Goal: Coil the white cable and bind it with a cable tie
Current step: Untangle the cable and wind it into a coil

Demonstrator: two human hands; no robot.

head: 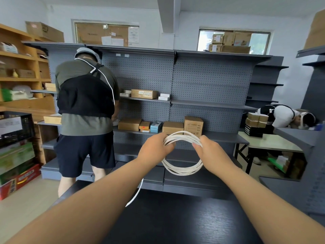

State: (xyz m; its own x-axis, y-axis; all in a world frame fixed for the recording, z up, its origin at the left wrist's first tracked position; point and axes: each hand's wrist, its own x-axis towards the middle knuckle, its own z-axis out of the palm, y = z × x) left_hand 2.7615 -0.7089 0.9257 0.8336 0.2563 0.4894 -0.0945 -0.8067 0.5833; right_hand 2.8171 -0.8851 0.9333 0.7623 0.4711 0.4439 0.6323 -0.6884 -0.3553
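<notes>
One white cable (182, 170), wound into a single coil of several loops, is held in the air over the near dark table (175, 217). Both arms reach forward. The left hand (154, 148) grips the coil's upper left side with curled fingers, and the right hand (209, 150) pinches its upper right. One loose tail (135, 194) hangs below the left forearm. Beyond stands grey pegboard shelving (202, 85) with cardboard boxes (193, 125). Two other people are there: a standing person (84, 95) far left and a bent-over person (284, 117) far right.
</notes>
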